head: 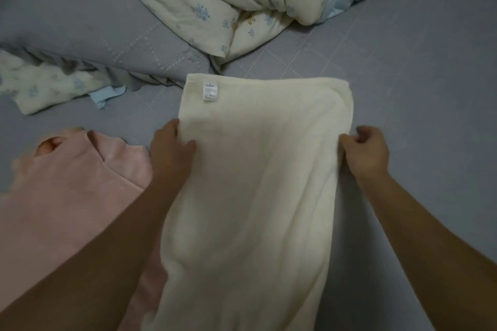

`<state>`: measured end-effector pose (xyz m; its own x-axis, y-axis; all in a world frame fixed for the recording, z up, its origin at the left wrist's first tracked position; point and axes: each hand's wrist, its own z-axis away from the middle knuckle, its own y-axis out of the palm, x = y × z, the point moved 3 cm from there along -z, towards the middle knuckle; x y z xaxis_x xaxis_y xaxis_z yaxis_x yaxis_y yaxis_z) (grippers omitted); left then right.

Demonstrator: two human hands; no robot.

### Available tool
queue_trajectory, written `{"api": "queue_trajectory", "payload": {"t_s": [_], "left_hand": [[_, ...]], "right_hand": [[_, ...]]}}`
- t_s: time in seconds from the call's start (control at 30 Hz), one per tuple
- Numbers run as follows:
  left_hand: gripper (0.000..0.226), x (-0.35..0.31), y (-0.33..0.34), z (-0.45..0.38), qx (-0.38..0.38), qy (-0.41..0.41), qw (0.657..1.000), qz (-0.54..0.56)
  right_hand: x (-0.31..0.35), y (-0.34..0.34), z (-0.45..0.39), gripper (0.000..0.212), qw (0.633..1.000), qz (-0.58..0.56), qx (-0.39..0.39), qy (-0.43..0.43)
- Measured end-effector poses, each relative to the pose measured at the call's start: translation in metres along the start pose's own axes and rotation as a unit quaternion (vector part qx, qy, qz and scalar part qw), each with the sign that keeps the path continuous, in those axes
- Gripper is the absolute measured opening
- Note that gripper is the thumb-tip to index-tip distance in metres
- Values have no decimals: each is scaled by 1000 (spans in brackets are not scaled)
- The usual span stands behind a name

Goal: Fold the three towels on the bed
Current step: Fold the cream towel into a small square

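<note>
Gripping the cream towel [250, 183] by both long edges, left hand [172, 148] pinching one, right hand [367, 152] the other; lying lengthwise on the grey bed [416, 88], beside a pink towel [67, 191].

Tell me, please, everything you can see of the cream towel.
The cream towel looks like soft terry and lies lengthwise on the grey bed, running out of view below. A white label sits near its far left corner. The left hand holds its left edge; the right hand pinches its right edge. The pink towel lies beside it.
</note>
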<state>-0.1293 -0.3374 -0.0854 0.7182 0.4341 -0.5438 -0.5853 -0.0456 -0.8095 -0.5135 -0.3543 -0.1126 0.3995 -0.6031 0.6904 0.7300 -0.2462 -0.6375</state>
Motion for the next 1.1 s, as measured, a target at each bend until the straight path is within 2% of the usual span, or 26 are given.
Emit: {"api": "queue_trajectory", "payload": {"t_s": [0.1,0.2,0.3,0.37,0.47,0.53,0.6,0.63,0.77,0.83,0.87,0.93,1.0,1.07,1.1], "left_hand": [[57,31,-5,82,4,11,999,-38],[48,79,-9,170,46,-117,992,23],[39,111,-13,237,77,-222,971,43],[44,124,-11,264,115,-267,955,65],[53,133,0,290,209,-240,942,110],[56,127,6,299,277,-243,911,186],[49,120,4,303,296,-261,881,260],[42,120,0,305,280,-256,880,286],[23,143,-32,311,136,-223,929,263],[21,164,-41,324,88,-257,930,249],[21,171,-39,332,108,-270,921,260],[21,183,-29,354,204,-258,912,247],[30,193,-18,371,258,-186,937,144],[42,200,-11,377,216,-106,970,18],[39,199,-10,379,187,-94,978,12]], "right_hand": [[-47,-13,79,26,999,-19,35,38],[-94,-22,161,9,991,-8,100,86],[-133,-26,229,21,974,24,179,133],[-152,-25,265,15,954,29,243,172],[-166,-21,310,22,912,-35,325,249],[-166,-21,328,22,904,-64,347,241],[-163,-27,334,19,926,-61,309,206],[-162,-34,333,18,941,-65,264,200],[-161,-74,325,5,970,-127,45,202],[-171,-87,324,6,966,-133,-7,222],[-177,-88,327,10,961,-130,-9,242],[-186,-77,342,26,953,-121,32,276],[-195,-60,365,48,945,-110,73,298],[-205,-47,389,62,949,-75,99,289],[-210,-44,397,59,951,-57,107,284]]}}
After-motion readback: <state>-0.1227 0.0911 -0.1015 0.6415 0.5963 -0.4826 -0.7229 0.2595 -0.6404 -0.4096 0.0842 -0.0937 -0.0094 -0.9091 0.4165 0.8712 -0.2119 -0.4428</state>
